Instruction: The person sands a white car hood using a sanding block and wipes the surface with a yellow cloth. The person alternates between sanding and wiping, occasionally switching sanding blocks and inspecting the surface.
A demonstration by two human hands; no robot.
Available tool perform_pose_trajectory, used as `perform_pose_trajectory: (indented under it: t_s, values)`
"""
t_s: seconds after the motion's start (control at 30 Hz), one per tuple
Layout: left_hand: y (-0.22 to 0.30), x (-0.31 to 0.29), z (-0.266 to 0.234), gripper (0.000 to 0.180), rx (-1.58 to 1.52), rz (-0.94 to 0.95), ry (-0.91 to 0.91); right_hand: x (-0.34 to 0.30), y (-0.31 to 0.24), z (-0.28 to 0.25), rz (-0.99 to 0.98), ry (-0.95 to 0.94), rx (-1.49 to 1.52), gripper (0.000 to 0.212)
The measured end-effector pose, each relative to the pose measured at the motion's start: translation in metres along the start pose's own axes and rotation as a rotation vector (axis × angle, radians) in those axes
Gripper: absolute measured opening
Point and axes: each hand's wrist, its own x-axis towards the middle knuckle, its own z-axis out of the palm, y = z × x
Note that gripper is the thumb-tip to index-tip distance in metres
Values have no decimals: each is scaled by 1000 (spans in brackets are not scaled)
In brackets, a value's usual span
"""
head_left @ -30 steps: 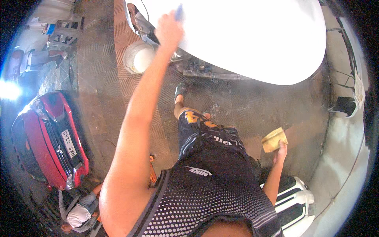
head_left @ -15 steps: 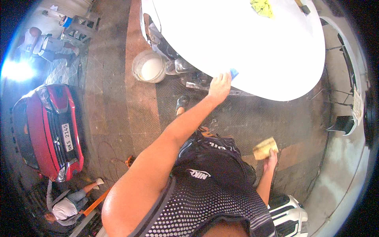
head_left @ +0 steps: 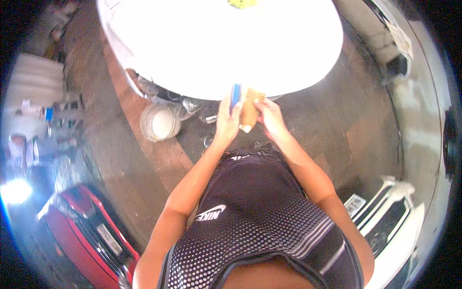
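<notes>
My left hand [head_left: 227, 120] is closed on a slim blue block [head_left: 235, 96], held upright on edge; its exact kind is unclear. Beside it, my right hand [head_left: 272, 119] grips a yellow sponge [head_left: 249, 111]. The two hands are close together in front of my body, with the sponge between them. Just beyond them is the near rounded edge of a large glossy white car panel [head_left: 221, 48], overexposed so its surface detail is lost. A yellow-green cloth [head_left: 242, 4] lies on the panel at the top of the view.
A bucket [head_left: 144, 123] of whitish liquid stands on the floor to the left of the panel. A red car [head_left: 82, 231] is at lower left, and a white car front [head_left: 390, 221] at lower right. A pale wall [head_left: 423, 96] runs along the right.
My left hand has drawn back from the panel's edge with the blue block. My right hand has come up from my side, bringing the sponge next to it. The view has turned.
</notes>
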Motion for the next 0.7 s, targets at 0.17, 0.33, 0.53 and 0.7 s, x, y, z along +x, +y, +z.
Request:
perform_pose_trajectory:
  t_s: [0.17,0.33,0.53,0.7]
  values:
    - [23,5,-54,71,390,146,-102,0,16,56,-63,9,126,27]
    - [33,18,-97,73,355,257,-99,-4,8,99,-85,37,212,26]
    - [38,28,-120,69,492,388,-78,-1,25,123,-167,-43,242,25]
    - [33,40,-129,66,455,488,-112,-7,18,133,-168,-44,258,26]
